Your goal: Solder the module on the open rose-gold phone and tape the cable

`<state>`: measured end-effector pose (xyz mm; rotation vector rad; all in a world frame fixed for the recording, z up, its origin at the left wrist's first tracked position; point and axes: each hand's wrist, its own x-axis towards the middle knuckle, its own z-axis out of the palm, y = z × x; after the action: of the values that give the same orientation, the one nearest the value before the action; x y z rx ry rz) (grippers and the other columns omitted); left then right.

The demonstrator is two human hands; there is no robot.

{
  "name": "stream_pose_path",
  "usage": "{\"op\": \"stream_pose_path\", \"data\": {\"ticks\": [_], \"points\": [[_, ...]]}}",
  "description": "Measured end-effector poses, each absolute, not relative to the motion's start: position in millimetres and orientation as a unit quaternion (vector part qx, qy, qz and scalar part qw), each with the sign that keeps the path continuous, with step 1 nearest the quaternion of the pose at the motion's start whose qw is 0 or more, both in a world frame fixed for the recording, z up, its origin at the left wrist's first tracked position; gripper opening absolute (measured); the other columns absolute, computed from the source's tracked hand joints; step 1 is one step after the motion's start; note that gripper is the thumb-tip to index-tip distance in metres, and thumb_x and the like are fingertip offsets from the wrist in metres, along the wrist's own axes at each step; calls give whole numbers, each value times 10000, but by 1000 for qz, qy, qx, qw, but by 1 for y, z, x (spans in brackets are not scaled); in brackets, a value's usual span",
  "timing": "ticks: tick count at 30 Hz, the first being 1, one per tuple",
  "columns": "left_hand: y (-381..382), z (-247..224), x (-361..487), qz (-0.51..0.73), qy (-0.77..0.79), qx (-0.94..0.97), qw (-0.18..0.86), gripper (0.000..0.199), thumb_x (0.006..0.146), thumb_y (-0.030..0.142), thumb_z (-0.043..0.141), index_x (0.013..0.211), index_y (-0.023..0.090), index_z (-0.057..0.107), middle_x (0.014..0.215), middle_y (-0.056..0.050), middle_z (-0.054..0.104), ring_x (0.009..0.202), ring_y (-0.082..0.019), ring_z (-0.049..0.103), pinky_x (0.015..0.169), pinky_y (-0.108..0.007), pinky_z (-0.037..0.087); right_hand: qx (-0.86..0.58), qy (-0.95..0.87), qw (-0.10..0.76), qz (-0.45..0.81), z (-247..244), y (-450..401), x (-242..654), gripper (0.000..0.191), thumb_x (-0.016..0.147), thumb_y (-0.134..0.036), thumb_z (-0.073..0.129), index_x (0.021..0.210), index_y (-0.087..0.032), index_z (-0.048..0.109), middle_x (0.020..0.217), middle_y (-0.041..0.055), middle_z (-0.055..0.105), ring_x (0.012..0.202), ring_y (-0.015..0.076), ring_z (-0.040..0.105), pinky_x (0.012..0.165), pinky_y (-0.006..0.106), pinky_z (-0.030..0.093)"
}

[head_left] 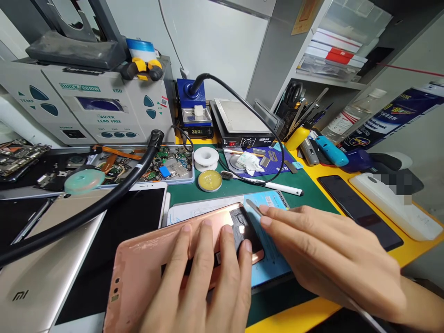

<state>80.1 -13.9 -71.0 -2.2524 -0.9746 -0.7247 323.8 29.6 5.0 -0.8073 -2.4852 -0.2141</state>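
Observation:
A rose-gold phone housing [149, 249] lies tilted across a blue and white mat [268, 268], with a dark patch [241, 226] near its right end. My left hand [208, 277] rests on the housing, its fingers spread and pressed down on the surface. To the right, my right hand [322, 249] is closed around a thin metal tool. The tool's flat tip [254, 206] sticks out past the fingertips, just beyond the housing's right end, and its thin rear end shows below the wrist.
White phone [152, 203] and gold Xiaomi cover [52, 259] lie left, under a black hose [100, 203]. Behind are a tray of boards [189, 178], solder spool [206, 158], flux tin [210, 181], brush [277, 186] and hot plate [243, 120]. A black phone [360, 210] lies right.

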Motion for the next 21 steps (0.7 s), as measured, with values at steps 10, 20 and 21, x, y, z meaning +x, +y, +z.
{"op": "stream_pose_path", "data": {"ticks": [10, 20, 21], "points": [[-14, -67, 80, -277, -364, -839, 295, 612, 1017, 429, 686, 1466, 30, 563, 1422, -254, 671, 1326, -468, 607, 1288, -621, 349, -470, -717, 407, 315, 22, 54, 317, 87, 992, -202, 812, 1065, -245, 831, 760, -26, 805, 565, 120, 737, 508, 179, 606], [-20, -57, 70, -206, -343, -880, 256, 571, 1079, 341, 529, 1532, -6, 537, 1462, -272, 694, 1335, -473, 644, 1301, -646, 308, -239, -919, 313, 16, 4, 53, 318, 256, 949, 2, 701, 1161, -121, 775, 1075, 135, 857, 926, 200, 829, 802, 303, 667], [-19, -59, 71, -213, -343, -875, 266, 568, 1073, 348, 553, 1515, -8, 547, 1446, -272, 699, 1329, -477, 643, 1295, -650, 319, -238, -924, 301, -2, 3, 52, 319, 252, 949, -5, 708, 1166, -116, 770, 1086, 139, 857, 931, 210, 827, 785, 318, 662]]}}
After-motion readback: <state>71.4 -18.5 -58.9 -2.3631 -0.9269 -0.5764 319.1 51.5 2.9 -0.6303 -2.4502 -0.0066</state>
